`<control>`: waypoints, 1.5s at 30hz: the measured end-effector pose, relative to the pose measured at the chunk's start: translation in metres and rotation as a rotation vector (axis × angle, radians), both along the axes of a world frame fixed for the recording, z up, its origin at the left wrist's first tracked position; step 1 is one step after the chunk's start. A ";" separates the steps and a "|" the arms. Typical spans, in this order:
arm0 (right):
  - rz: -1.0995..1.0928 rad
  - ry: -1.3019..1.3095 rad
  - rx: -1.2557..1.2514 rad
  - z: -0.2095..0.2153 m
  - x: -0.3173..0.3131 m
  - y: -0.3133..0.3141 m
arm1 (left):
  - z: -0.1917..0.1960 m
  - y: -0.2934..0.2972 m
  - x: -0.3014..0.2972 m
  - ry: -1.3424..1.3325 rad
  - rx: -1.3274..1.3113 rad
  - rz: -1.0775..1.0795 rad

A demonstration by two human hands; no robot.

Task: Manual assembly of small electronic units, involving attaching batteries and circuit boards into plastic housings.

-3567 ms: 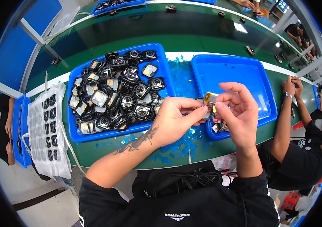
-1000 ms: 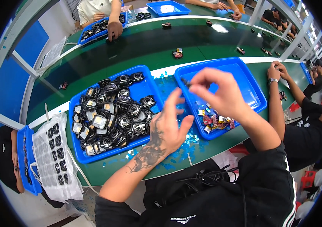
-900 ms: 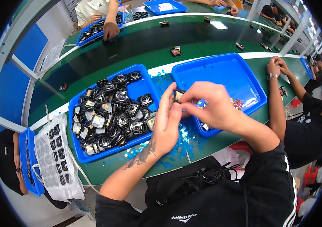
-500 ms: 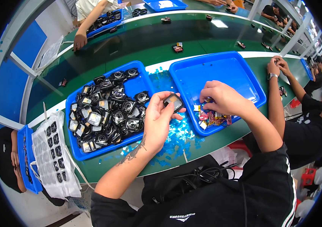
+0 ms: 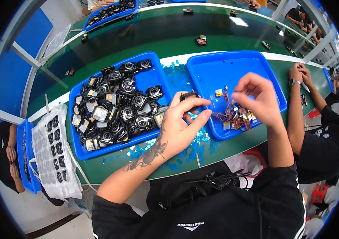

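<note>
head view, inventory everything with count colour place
table: one, green, centre
left tray: one, blue, on table
right tray: one, blue, on table
other trays: several, blue, far edges
watch parts: many, black and silver, left tray
circuit pieces: many, red and yellow, right tray
film scraps: many, blue, between trays
packing sheet: one, white, left
belt: one, dark green, beyond trays
people: several, mostly black-clad, around
watch case: one, black, left hand
left hand: one, bare, holding watch case
right hand: one, bare, over right tray

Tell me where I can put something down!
Right blue tray: far end, beyond the red circuit boards, bar two dark specks. Left blue tray: a gap by its right wall; watch cases crowd the rest. Blue scraps litter between trays.
</note>
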State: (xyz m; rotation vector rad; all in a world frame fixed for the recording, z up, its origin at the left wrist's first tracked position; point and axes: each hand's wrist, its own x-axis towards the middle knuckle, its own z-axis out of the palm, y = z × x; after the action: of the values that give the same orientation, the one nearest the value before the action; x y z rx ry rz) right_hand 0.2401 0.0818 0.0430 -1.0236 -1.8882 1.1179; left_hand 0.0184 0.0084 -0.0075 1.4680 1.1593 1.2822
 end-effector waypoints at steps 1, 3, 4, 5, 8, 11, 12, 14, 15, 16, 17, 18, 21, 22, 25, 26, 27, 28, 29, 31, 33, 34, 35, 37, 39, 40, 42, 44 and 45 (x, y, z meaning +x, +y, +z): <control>-0.082 0.062 0.059 -0.001 0.004 0.006 | -0.001 0.001 -0.001 0.014 0.006 0.022; -0.259 0.059 0.225 -0.003 0.012 0.020 | -0.004 0.003 0.000 -0.002 -0.004 0.069; -0.259 0.059 0.226 -0.006 0.013 0.021 | -0.004 0.003 0.000 -0.002 -0.003 0.069; -0.181 -0.087 0.153 -0.011 0.014 0.023 | -0.004 0.002 0.000 0.017 0.011 0.080; -0.121 -0.188 0.107 -0.017 0.019 0.025 | -0.004 0.003 0.000 0.028 0.041 0.087; -0.124 0.042 -0.057 -0.012 0.015 0.019 | -0.004 0.002 -0.001 0.016 0.039 0.094; -0.121 0.042 -0.059 -0.010 0.012 0.014 | -0.003 0.002 -0.001 0.012 0.026 0.100; -0.031 0.108 -0.131 -0.006 0.002 0.002 | 0.002 -0.001 -0.002 0.102 0.095 0.110; 0.011 0.135 -0.146 -0.004 -0.003 -0.005 | 0.005 -0.003 -0.003 0.192 0.164 0.115; 0.019 0.136 -0.152 -0.003 -0.007 -0.010 | 0.008 -0.004 -0.002 0.182 0.167 0.101; 0.067 0.163 -0.181 0.000 -0.011 -0.015 | 0.010 -0.004 -0.002 0.179 0.178 0.063; 0.115 0.191 -0.210 0.002 -0.015 -0.018 | 0.012 -0.005 -0.002 0.176 0.189 0.026; 0.137 0.195 -0.207 0.002 -0.024 -0.023 | 0.017 -0.008 0.001 0.088 0.128 -0.056; 0.136 0.183 -0.200 0.002 -0.026 -0.025 | 0.015 -0.008 0.003 0.081 0.160 -0.051; 0.122 0.130 -0.132 -0.001 -0.034 -0.026 | 0.008 -0.006 0.001 0.037 0.114 -0.019; 0.116 0.115 -0.097 -0.002 -0.035 -0.026 | 0.008 -0.006 0.001 0.036 0.113 -0.014; 0.121 0.113 -0.097 -0.002 -0.037 -0.026 | 0.008 -0.006 0.000 0.021 0.108 -0.016; 0.098 0.049 0.061 -0.003 -0.040 -0.026 | 0.008 -0.006 -0.001 0.006 0.103 -0.017; 0.076 -0.015 0.219 -0.003 -0.042 -0.027 | 0.009 -0.006 -0.002 0.004 0.104 -0.011; 0.066 -0.067 0.369 -0.004 -0.047 -0.032 | 0.012 -0.006 -0.004 -0.018 -0.064 -0.033; 0.079 -0.098 0.637 -0.005 -0.051 -0.035 | 0.008 -0.004 -0.004 -0.112 -0.065 -0.003; 0.067 -0.041 0.556 -0.004 -0.049 -0.044 | 0.007 -0.003 -0.004 -0.204 -0.070 0.020; 0.036 0.025 0.514 -0.009 -0.046 -0.043 | 0.012 -0.004 -0.005 -0.272 -0.147 0.026; -0.087 0.093 0.279 -0.017 -0.047 -0.034 | 0.008 0.000 -0.009 -0.239 -0.089 0.068; 0.037 -0.108 0.185 -0.021 -0.053 -0.012 | 0.007 0.003 -0.008 -0.251 -0.078 0.085; 0.120 -0.160 0.101 -0.023 -0.057 -0.005 | 0.006 0.003 -0.007 -0.251 -0.072 0.071; 0.229 -0.337 0.312 -0.019 -0.055 0.007 | 0.005 0.006 -0.013 -0.054 0.022 0.110; 0.112 -0.244 0.304 -0.011 -0.053 -0.005 | 0.001 -0.001 -0.010 -0.354 -0.169 0.056; 0.061 -0.239 0.202 -0.006 -0.051 -0.008 | 0.001 -0.001 -0.010 -0.372 -0.178 0.042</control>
State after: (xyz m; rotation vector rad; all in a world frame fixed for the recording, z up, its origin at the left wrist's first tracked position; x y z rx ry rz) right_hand 0.1892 0.0739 0.0371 -1.0262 -2.1844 0.8467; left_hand 0.0085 0.0074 -0.0064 1.0275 1.0285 1.3724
